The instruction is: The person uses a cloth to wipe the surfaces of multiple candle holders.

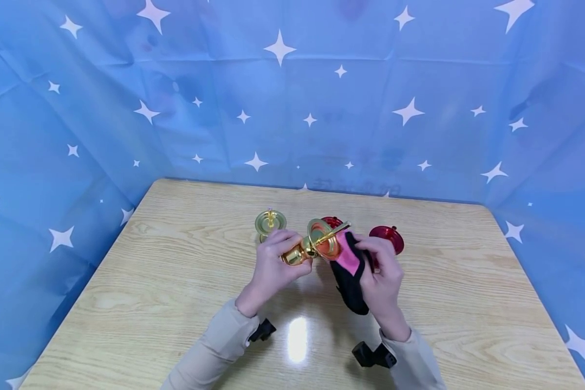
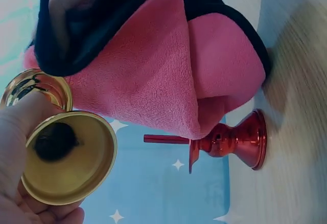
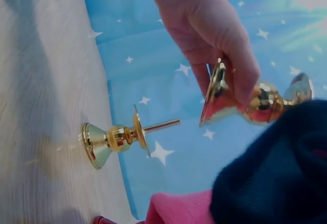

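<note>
My left hand grips a shiny gold candlestick by its stem near the foot, tilted above the table. Its hollow foot faces the left wrist camera, while its dish and thin rod point to the right in the head view. A pink cloth with black edging is bunched in my right hand, pinched between thumb and fingers. The pink side lies right at the candlestick's dish. In the right wrist view, the dark part of the cloth overlaps the candlestick's upper end.
Another gold candlestick stands on the wooden table beyond my left hand. Two red candlesticks stand beyond the cloth, one partly covered, the other beside my right hand. A blue curtain with white stars hangs behind.
</note>
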The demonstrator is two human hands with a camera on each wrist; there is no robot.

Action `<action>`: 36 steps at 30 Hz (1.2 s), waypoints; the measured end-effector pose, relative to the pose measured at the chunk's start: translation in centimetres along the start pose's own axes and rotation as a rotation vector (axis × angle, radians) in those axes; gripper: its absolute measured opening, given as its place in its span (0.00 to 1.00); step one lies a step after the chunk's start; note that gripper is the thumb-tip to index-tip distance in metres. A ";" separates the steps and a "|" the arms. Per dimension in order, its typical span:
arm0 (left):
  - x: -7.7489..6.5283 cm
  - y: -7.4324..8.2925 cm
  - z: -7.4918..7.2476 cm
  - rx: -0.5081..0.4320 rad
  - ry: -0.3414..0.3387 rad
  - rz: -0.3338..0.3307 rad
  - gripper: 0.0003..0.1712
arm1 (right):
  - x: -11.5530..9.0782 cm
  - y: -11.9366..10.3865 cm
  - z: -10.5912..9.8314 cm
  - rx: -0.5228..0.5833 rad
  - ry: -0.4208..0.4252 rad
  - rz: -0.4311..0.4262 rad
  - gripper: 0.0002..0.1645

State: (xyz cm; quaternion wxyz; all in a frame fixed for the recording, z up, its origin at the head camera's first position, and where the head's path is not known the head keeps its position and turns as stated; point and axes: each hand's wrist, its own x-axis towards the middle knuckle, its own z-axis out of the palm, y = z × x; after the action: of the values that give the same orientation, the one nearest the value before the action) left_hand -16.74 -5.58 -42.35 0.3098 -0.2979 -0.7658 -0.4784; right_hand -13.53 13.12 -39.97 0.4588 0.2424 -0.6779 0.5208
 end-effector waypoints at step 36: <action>0.3 0.0 -1.0 -0.003 -0.026 0.056 0.16 | 1.1 1.3 0.6 -0.115 -0.091 -0.244 0.14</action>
State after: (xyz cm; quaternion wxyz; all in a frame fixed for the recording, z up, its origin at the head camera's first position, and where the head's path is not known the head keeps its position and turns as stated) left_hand -16.70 -6.46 -41.78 0.3130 -0.3257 -0.7604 -0.4666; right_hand -15.33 13.17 -39.70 0.5007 0.3195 -0.6922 0.4099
